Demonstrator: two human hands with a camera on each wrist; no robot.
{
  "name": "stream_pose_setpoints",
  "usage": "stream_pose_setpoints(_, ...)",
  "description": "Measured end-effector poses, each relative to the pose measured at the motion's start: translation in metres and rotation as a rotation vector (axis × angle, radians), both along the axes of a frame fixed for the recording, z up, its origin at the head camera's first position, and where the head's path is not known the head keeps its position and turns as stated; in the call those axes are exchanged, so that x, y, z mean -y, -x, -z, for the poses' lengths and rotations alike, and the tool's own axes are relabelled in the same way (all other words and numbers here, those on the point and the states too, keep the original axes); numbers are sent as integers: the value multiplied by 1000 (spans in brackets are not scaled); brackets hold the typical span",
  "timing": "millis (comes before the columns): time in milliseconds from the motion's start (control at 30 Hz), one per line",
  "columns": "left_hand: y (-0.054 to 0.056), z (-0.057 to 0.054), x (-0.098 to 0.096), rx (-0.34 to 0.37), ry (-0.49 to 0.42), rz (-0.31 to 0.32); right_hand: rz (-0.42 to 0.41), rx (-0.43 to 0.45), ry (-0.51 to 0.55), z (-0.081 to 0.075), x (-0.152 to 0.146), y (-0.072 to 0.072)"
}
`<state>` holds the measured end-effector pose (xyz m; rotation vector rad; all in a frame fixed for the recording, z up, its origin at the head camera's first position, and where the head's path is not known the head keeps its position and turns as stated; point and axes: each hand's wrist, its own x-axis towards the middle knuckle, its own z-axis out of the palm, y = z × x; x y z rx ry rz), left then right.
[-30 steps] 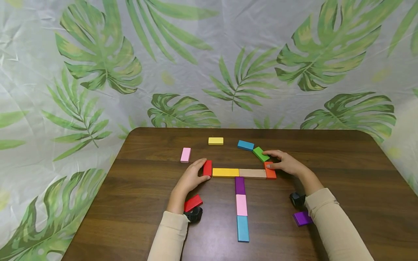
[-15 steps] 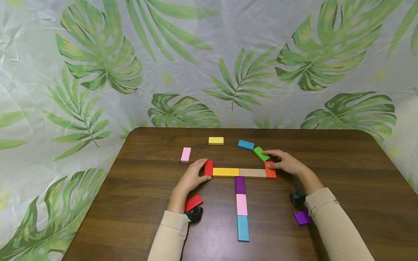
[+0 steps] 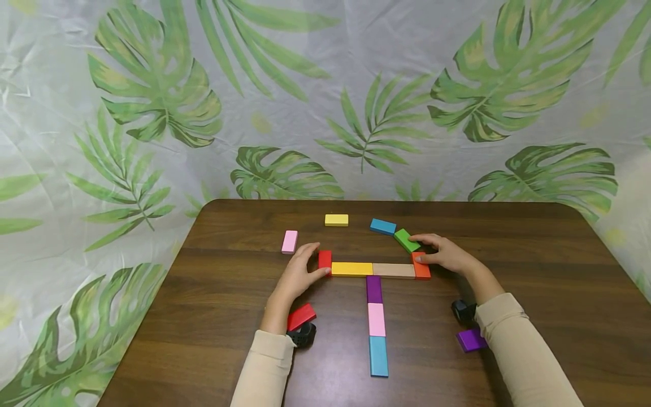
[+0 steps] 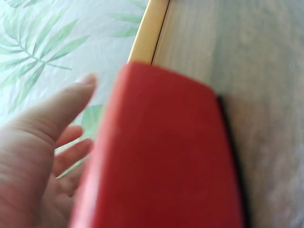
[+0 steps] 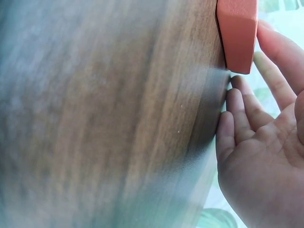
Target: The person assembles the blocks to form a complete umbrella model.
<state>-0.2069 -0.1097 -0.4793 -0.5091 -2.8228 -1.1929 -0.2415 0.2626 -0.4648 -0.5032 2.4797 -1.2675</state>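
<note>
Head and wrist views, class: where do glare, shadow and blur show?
Head view: pale glare on the table, shadow by the right sleeve; left wrist view: red block out of focus; right wrist view: table blurred at left, right hand sharper.

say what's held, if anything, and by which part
Nothing appears held: the left hand is open beside the red end block; the right hand merely touches the orange block.

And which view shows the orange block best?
The head view: most of the orange block is visible, the right hand covering some. The right wrist view shows it closer but cropped; the left wrist view, not at all.
</note>
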Motion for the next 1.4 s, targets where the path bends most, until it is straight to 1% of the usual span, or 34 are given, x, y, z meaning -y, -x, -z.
stream_pose_setpoints(33,0,0,0,-24,-19,-19,3,6,4,-4,1,-2)
stream_pose_setpoints(233,3,0,3,-175,-119,-132,5,5,3,-2,0,-1)
stream_pose_setpoints(267,3,0,3,-193,-131,-149,3,-1,-1,2,-1,0)
stream_pose_setpoints(367,3,1,4,-219,-164,-199,6,2,-2,3,-1,1)
stream_pose_setpoints(533,4,4,7,-226,-210,-281,7,17,1,3,-1,1)
stream_pose_setpoints(700,8,11,10,-252,-234,-378,5,19,4,4,-1,1)
stream_pose_setpoints(767,10,13,11,-252,-235,-413,5,17,1,3,-1,1)
stream_pose_setpoints(867,11,14,12,-232,-244,-455,7,14,-4,4,-1,1)
stream_pose_setpoints(1133,16,15,16,-158,-234,-532,1,10,-7,2,-1,0)
stream_pose_setpoints(1400,21,19,19,-146,-172,-578,4,5,2,3,-1,0)
